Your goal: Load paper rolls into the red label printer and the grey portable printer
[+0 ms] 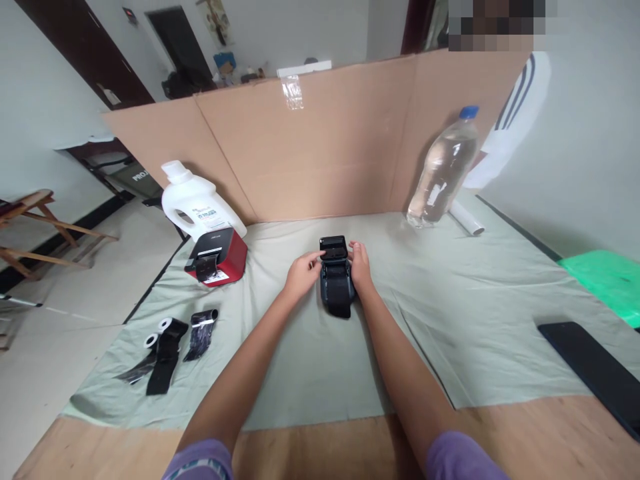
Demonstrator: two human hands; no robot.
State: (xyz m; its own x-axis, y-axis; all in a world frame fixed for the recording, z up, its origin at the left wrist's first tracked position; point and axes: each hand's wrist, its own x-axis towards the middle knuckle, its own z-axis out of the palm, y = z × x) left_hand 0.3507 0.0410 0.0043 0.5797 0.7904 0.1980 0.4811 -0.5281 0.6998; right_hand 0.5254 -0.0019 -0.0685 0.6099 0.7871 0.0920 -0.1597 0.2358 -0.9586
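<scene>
A small black label printer point(334, 248) lies in the middle of the cloth, its lid tipped up at the far end. A wide black strip point(339, 293) hangs out of its near end. At the printer's left side is my left hand point(303, 273), the index finger touching the lid area and the other fingers curled. My right hand point(361, 265) holds the printer's right side, fingers pointing up along its edge. What the undersides of my fingers touch is partly hidden.
A red and black printer point(235, 257) stands left before a white jug point(193, 200). Nearer lie black rolls point(170, 350). A cardboard screen point(320, 147) closes the back. Right are a water bottle point(445, 170), a white tube point(467, 219) and a dark phone point(590, 373). Someone's white sleeve point(520, 100) shows behind.
</scene>
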